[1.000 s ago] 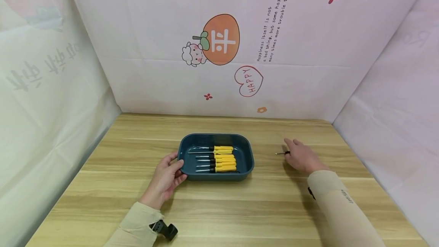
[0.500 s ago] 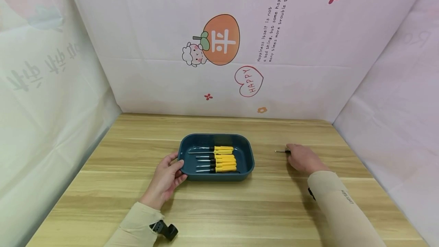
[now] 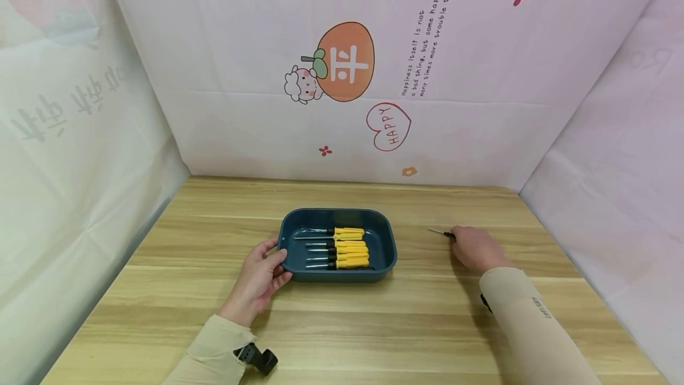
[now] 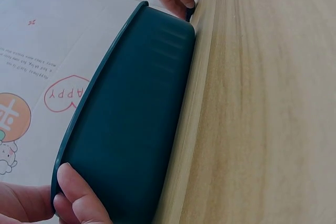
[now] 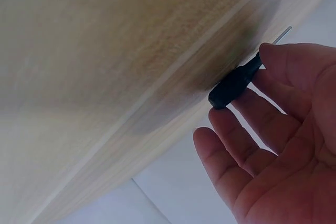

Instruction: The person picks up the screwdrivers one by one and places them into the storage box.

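My left hand [image 3: 259, 281] grips the left end of a dark teal box [image 3: 336, 276], its thumb over the rim. Inside the box lie several screwdrivers [image 3: 350, 249] with yellow handles, side by side, shafts to the left. In the left wrist view, fingers [image 4: 79, 195] press the box's outer wall near the rim. To the right of the box, my right hand [image 3: 478, 248] pinches a small screwdriver [image 5: 231, 86] with a dark handle between thumb and fingers. Its thin shaft [image 3: 437, 230] points left, toward the box, close over the table; the hand hides most of the handle in the head view.
The wooden table [image 3: 342, 331] runs back to a white printed cloth [image 3: 240, 129]. More white cloth hangs along the left and right sides. A black strap mount [image 3: 256, 357] sits on the left wrist.
My right fingers, stretched out a second ago, have curled in around the dark screwdriver. That hand has shifted slightly right, and the shaft's tip has swung away toward the back. Box and left hand stay put.
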Available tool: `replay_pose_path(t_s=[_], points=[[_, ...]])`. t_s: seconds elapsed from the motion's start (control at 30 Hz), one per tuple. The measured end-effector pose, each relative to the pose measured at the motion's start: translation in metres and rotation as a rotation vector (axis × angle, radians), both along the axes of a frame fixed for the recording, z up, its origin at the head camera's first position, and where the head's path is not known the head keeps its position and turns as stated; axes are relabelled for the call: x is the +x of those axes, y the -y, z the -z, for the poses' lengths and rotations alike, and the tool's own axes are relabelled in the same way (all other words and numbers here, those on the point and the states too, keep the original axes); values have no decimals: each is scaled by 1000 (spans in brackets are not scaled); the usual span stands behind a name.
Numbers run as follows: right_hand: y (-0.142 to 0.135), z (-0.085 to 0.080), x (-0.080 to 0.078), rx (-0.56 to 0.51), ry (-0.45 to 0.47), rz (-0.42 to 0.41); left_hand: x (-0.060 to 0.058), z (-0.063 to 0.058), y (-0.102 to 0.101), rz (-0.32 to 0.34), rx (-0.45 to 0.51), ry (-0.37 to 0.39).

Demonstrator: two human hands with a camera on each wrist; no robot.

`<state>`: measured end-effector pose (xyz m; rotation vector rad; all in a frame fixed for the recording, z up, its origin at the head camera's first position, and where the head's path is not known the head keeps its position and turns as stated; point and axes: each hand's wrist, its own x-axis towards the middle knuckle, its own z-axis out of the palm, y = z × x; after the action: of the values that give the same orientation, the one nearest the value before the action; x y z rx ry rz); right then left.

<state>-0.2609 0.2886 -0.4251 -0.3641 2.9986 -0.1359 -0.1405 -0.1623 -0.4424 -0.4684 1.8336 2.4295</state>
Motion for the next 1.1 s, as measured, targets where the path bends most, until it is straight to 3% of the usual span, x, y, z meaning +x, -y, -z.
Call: replay_pose_path(t_s=[1.1], points=[[-1, 6, 1, -11, -8, 67, -1, 1, 0, 7, -8, 11]])
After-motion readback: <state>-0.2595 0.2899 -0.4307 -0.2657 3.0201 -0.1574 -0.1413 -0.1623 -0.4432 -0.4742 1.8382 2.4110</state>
